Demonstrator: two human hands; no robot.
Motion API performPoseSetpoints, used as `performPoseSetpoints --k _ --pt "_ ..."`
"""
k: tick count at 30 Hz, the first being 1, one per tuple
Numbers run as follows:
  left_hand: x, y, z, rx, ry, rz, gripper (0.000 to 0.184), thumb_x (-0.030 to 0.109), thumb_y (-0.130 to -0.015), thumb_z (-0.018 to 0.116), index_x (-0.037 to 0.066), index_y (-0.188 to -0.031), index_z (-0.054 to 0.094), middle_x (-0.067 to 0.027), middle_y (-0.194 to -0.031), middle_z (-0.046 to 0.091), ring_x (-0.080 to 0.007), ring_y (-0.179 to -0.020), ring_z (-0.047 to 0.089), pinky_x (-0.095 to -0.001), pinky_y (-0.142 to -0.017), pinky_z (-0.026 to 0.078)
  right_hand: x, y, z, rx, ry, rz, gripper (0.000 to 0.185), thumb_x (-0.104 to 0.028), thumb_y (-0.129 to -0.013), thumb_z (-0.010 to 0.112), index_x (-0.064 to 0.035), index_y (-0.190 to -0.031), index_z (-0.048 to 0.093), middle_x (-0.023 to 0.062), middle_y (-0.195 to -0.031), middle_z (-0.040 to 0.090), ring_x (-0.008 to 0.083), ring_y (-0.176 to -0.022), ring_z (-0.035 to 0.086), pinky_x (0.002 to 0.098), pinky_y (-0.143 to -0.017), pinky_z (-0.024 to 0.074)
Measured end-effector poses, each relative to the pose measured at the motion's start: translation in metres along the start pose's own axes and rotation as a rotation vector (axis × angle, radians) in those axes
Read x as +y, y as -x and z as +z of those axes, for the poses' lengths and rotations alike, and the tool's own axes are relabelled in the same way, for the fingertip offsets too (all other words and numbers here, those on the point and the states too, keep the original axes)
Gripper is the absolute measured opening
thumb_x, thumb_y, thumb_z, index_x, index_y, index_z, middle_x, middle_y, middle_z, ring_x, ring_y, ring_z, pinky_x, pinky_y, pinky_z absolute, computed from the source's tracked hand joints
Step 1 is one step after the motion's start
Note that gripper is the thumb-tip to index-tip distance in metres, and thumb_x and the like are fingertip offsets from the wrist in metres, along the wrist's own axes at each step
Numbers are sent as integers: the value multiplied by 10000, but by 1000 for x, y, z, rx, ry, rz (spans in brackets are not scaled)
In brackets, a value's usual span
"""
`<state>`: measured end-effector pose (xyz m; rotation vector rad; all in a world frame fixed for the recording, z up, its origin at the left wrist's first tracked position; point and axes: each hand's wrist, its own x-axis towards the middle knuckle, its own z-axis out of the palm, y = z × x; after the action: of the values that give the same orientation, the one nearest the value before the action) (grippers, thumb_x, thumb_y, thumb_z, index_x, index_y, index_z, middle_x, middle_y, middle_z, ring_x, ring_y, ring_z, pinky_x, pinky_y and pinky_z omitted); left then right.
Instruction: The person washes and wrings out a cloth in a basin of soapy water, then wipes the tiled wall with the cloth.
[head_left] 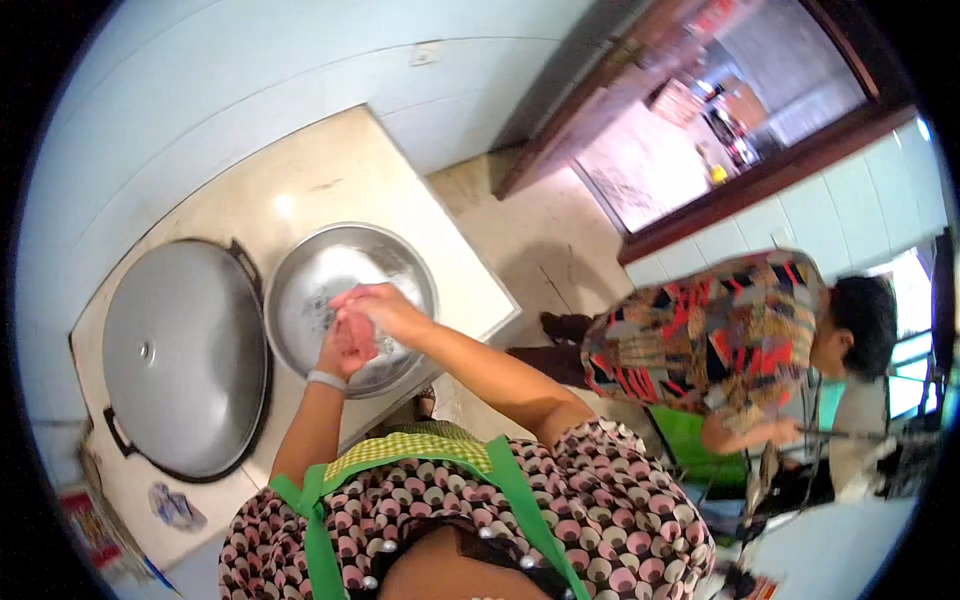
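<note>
Over a round metal basin [290, 262], both my hands are together around a pinkish-red piece of meat [361, 337]. My left hand [342, 350], with a pale band on its wrist, is closed on the lower left side of the meat. From the upper right, my right hand [388, 308] has its fingers wrapped over the top of it. Water with bubbles shows in the basin below. The fingers partly hide the meat.
Left of the basin stands a large wok with a grey domed lid [185, 350]. A crumpled plastic bag [176, 507] lies on the pale counter [330, 180]. To the right, another person in a patterned shirt [700, 335] faces a work area. Beyond is an open doorway [640, 170].
</note>
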<state>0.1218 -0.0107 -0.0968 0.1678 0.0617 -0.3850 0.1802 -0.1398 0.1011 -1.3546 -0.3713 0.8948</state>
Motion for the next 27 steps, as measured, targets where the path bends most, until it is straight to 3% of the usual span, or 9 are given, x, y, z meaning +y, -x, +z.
performPoseSetpoints --k 2,6,8,11,15,18,20,22,27 --pt "6 4 28 -97 71 -44 354 364 -913 386 115 -1117 532 -82 -1102 574 -245 -974 557 -395 -792 491 36 -14 1 35 386 -127 270 -193 -869 495 1 -993 636 128 -1053 611 221 -915 584 312 -900 433" --pt "-17 8 17 398 -16 148 427 436 -936 334 124 -1175 501 -80 -1127 560 -249 -1028 545 -417 -859 470 59 3 12 4 1015 42 529 -437 -929 304 -58 -1210 545 149 -1420 302 374 -1294 242 441 -1083 190" --pt "-16 30 -4 453 -260 262 440 99 -881 494 50 -1303 381 -123 -1265 469 -265 -1140 476 -393 -949 426 80 0 20 133 988 -56 505 -421 -930 310 -84 -1225 542 173 -1408 305 372 -1293 247 456 -1085 163" --pt "-8 5 66 449 0 189 391 411 -921 414 134 -1190 478 -58 -1083 556 -241 -969 552 -387 -830 482 106 -23 26 429 876 -159 434 -346 -889 411 -40 -1151 574 212 -1297 437 375 -1201 402 444 -1028 293" --pt "-2 -7 74 451 -132 102 346 377 -925 426 128 -1153 506 -51 -1042 563 -220 -933 551 -354 -799 479 89 -43 12 470 841 92 383 -275 -827 482 -7 -1084 577 222 -1179 518 379 -1091 494 428 -947 379" --pt "15 -14 9 10 -40 54 297 353 -929 427 131 -1095 531 -36 -991 572 -182 -875 549 -309 -720 476 94 -72 15 344 857 224 355 -227 -785 529 14 -1040 580 230 -1101 572 381 -1017 555 418 -894 436" --pt "1 -13 45 688 -298 251 247 323 -927 436 132 -1049 535 -20 -911 574 -146 -802 546 -266 -634 458 138 -99 -9 237 1099 7 337 -235 -831 486 49 -989 573 275 -1051 563 391 -1019 536 402 -874 433" --pt "-3 -8 107 586 -445 213 279 335 -931 422 101 -1023 543 -41 -847 573 -153 -647 541 -275 -450 411 124 -91 -14 231 1202 -287 274 -187 -736 566 73 -820 546 258 -835 596 384 -852 593 407 -750 478" --pt "-1 3 107 705 -679 152 350 334 -946 354 50 -937 559 -46 -603 505 -155 -409 435 -291 -339 317 106 -79 -8 405 774 -46 264 -214 -735 584 17 -861 577 235 -844 606 364 -821 601 428 -737 479"
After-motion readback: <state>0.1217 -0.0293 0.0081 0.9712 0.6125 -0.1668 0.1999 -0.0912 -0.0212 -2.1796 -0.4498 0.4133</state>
